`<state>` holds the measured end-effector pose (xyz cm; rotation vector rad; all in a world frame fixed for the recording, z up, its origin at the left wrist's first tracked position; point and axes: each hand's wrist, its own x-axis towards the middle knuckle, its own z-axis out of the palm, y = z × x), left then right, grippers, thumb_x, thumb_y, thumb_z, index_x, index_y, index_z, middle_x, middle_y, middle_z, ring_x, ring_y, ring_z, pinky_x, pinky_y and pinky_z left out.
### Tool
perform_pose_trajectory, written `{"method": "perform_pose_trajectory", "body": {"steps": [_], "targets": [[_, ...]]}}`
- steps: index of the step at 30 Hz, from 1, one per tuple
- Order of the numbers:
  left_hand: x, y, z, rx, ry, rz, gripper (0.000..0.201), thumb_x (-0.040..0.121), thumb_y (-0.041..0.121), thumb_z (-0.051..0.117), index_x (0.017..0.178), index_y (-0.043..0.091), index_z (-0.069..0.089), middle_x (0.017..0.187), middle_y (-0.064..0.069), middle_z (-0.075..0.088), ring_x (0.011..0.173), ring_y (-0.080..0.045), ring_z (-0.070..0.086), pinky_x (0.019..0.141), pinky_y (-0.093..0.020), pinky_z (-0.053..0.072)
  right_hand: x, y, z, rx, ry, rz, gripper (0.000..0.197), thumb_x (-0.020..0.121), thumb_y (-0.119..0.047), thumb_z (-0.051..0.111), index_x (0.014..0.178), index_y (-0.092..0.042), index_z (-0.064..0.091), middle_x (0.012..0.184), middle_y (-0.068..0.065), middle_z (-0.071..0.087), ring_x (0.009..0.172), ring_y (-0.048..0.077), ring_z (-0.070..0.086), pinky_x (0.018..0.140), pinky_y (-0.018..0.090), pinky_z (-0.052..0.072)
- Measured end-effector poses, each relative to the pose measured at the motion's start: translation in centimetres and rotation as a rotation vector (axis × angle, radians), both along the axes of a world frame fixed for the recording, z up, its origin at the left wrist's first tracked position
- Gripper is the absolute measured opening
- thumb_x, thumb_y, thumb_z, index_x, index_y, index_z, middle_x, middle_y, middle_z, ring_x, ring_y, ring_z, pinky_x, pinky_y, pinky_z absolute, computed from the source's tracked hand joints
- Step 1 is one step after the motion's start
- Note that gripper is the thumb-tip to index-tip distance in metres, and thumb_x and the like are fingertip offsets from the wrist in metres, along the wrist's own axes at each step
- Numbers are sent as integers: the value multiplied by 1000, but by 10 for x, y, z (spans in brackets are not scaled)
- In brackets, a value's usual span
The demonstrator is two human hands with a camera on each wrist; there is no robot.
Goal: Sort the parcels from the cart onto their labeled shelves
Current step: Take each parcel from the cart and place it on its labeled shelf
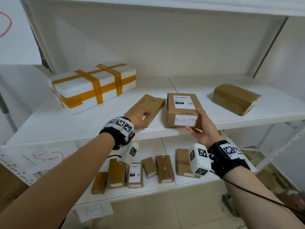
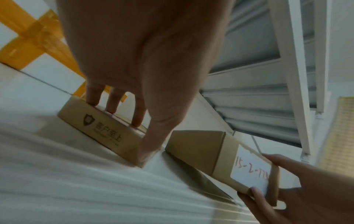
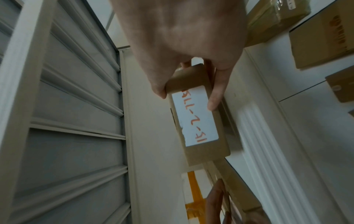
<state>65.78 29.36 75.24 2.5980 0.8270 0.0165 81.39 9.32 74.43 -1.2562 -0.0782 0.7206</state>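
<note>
Parcels lie on two white shelves. On the upper shelf [image 1: 257, 113], at its front edge near the middle, stands a brown cardboard box [image 1: 183, 111] with a printed label on top and a white handwritten tag in red, beginning "15-2-", on its front face. The right hand [image 1: 203, 129] grips this box at its front right corner, thumb on the top edge and fingers curled under the bottom. Just beside it to the left, not touching, lies a flat brown box [image 1: 145, 106], also reaching the front edge. The left hand [image 1: 140, 117] rests on top of it, fingertips [image 2: 113, 106] pressing down on the lid and thumb against its side. Toward the back left corner sits a white foam box [image 1: 92, 86] strapped with orange tape. Near the right end lies a parcel wrapped in brown tape [image 1: 235, 99]. The lower shelf [image 1: 168, 188] carries a row of small brown parcels [image 1: 165, 168].
</note>
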Motion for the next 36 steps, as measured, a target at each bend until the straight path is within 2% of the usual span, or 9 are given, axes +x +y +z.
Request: {"method": "perform_pose_trajectory", "body": {"steps": [5,10,13,17,25,27,31,33,36], "targets": [[16,12,-4,101,95,10,57,85,33,67,138,42,45,145,11,48,133,-31,40,109,-45,37,16,20,-8,-17,-5,-99,44,95,-36,66,128,-7,62,118,15,72,93,21,71,70,28,62],[31,24,-5,123,152,6,52,91,38,62,140,43,44,149,4,42,127,-35,34,102,-47,38,30,38,-10,-21,21,-210,47,94,-29,68,130,-3,53,103,14,70,77,21,71,66,28,61],[37,34,-6,98,158,29,54,89,40,65,139,38,44,143,-2,48,127,-32,34,100,-44,41,38,45,-13,-68,9,-280,54,87,-31,73,129,-8,47,112,15,68,88,24,73,63,29,63],[45,39,-7,107,144,39,45,89,41,66,129,32,49,132,-4,51,125,-30,35,98,-43,42,48,50,-17,-81,23,-293,57,78,-31,74,129,-12,58,122,14,67,95,23,73,56,19,56],[48,46,-2,102,159,25,56,82,47,71,133,35,51,136,1,54,128,-28,43,108,-38,41,48,52,-13,-71,40,-245,46,90,-21,59,134,-9,55,107,8,67,78,16,65,54,20,51],[48,45,-4,114,164,29,59,82,43,71,137,35,48,139,-1,51,128,-29,43,108,-39,41,48,51,-14,-77,30,-233,44,93,-19,55,135,-9,53,99,5,64,69,14,58,44,16,45],[45,37,-4,133,154,20,60,86,34,68,141,32,45,143,-7,41,128,-32,41,108,-41,40,45,46,-16,-92,14,-221,20,95,-15,50,116,-15,52,73,-2,48,47,8,39,33,15,31],[43,32,-4,147,138,6,61,86,31,68,142,31,46,144,-7,40,128,-31,45,107,-40,41,42,42,-17,-83,21,-218,13,96,-13,48,108,-16,49,68,-3,41,51,11,33,36,17,29],[36,25,-2,129,125,2,66,86,26,69,146,29,42,151,-4,33,131,-29,46,106,-38,43,32,35,-17,-52,36,-191,17,93,-12,50,109,-13,56,79,1,55,61,13,42,47,17,40]]}}
